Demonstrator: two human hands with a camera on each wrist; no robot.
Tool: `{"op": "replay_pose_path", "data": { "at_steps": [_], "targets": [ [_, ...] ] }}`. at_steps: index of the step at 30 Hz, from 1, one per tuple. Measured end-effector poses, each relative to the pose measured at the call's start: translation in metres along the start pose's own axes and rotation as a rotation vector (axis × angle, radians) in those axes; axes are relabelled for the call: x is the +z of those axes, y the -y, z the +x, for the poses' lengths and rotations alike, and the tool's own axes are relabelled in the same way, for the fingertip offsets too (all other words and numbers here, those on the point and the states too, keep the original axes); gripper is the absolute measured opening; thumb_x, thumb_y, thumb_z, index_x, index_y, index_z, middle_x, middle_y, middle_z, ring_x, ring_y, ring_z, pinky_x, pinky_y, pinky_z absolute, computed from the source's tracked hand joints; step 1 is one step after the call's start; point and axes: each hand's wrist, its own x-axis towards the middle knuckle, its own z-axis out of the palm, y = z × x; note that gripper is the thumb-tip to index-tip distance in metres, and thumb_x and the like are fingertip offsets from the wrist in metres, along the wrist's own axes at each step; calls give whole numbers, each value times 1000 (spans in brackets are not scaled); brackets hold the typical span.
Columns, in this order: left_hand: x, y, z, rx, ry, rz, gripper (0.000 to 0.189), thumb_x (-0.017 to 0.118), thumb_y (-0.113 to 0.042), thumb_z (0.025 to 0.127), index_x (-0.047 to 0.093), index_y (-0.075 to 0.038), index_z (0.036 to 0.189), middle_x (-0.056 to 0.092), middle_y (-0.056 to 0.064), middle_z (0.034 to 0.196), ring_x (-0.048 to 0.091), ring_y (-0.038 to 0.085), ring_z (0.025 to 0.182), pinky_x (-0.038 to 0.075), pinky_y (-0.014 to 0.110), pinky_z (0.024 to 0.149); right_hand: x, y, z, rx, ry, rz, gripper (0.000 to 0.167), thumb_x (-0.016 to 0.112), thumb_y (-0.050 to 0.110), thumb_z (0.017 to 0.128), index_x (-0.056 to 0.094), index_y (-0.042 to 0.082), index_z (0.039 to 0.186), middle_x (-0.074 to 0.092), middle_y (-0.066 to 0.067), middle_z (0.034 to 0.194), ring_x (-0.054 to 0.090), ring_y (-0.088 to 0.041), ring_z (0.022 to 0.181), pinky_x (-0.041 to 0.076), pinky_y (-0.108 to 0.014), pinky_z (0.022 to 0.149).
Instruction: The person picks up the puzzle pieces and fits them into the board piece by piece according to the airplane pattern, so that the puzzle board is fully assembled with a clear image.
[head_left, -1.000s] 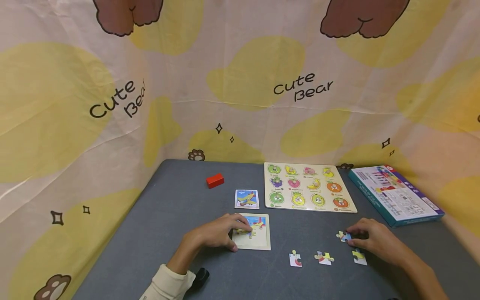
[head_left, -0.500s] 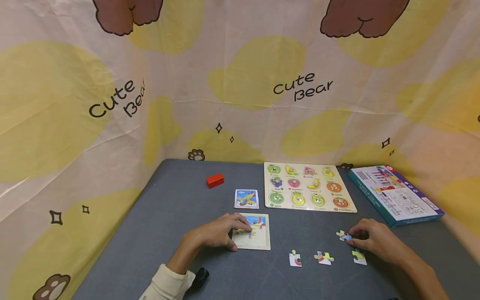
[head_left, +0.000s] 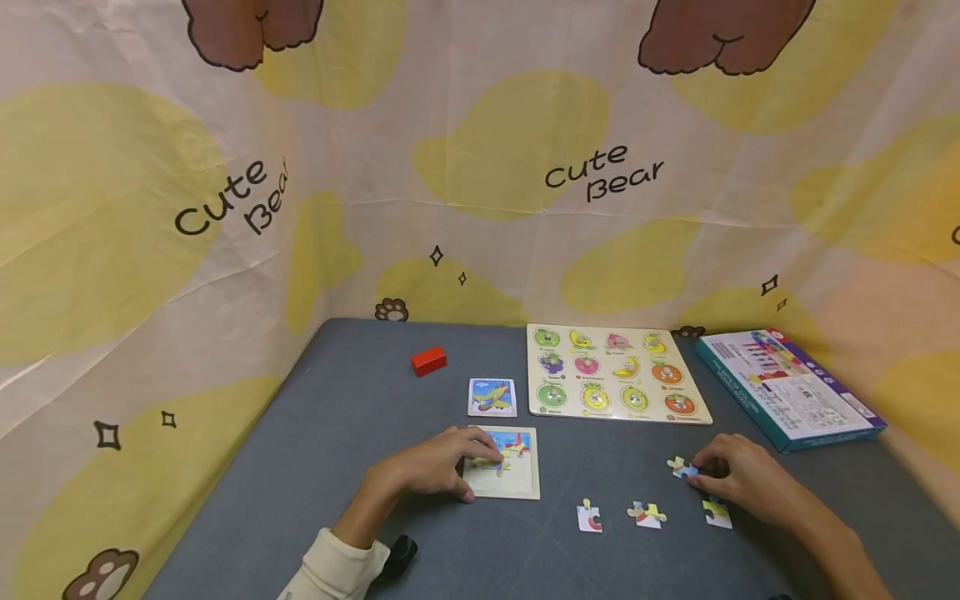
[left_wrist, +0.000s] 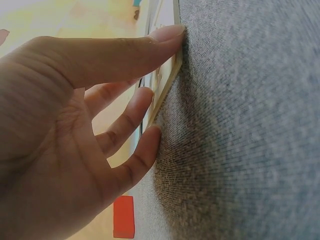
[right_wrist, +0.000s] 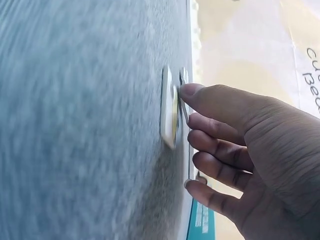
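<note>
The left hand rests flat-fingered on one puzzle tray. The right hand pinches one puzzle piece; three loose pieces lie on the counter.

We see the right hand at the right of frame, palm side towards us, over the grey felt table. Thumb tip sits against a thin puzzle piece that stands up off the surface, pinched edge-on; the finger on its far side is hidden, so the exact hold is probably a thumb-and-finger pinch. Just left of it, a second flat piece lies on the table, pale with a yellow patch, touching or nearly touching the first. Remaining fingers are loosely curled, one tip near the table. A teal box edge shows below the hand. Patterned cloth backdrop behind. The surface is motion-blurred.
</note>
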Motion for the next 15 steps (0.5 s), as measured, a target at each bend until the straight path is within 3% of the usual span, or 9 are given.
{"op": "replay_pose_path", "data": {
  "at_steps": [15],
  "targets": [
    [0, 1, 0, 5, -2, -5, 58, 87, -7, 85, 71, -17, 140, 56, -6, 145, 44, 21, 130, 42, 40, 108, 12, 49, 24, -107, 19, -3, 22, 86, 37, 88, 77, 20, 97, 63, 10, 96, 55, -11, 92, 52, -40, 83]
  ]
}}
